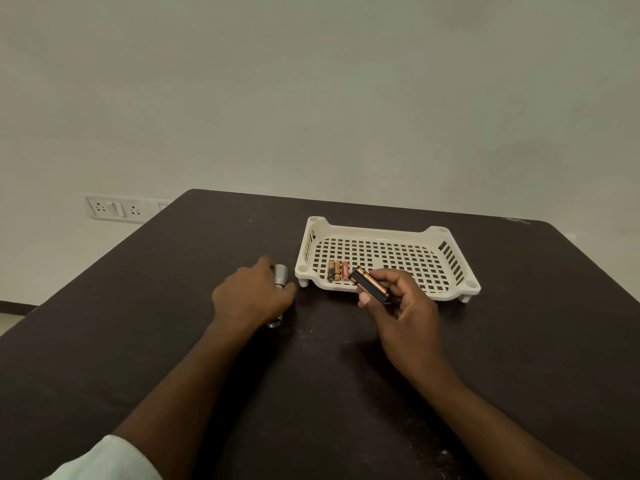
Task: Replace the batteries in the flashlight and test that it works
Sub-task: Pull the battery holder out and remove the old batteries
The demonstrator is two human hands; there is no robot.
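Note:
A silver flashlight point(280, 276) lies on the dark table point(173, 341), mostly covered by my left hand point(249, 299), whose fingers curl over its body. My right hand point(401, 306) holds a black battery holder point(370, 285) with copper-coloured batteries in it, lifted just above the table in front of the tray. Three loose small batteries point(337, 270) lie side by side in the near-left corner of a white perforated tray point(450, 258).
The tray stands on short legs right of centre on the table. A wall socket plate point(116, 207) sits on the wall beyond the table's far-left corner. The table's far edge meets a plain wall.

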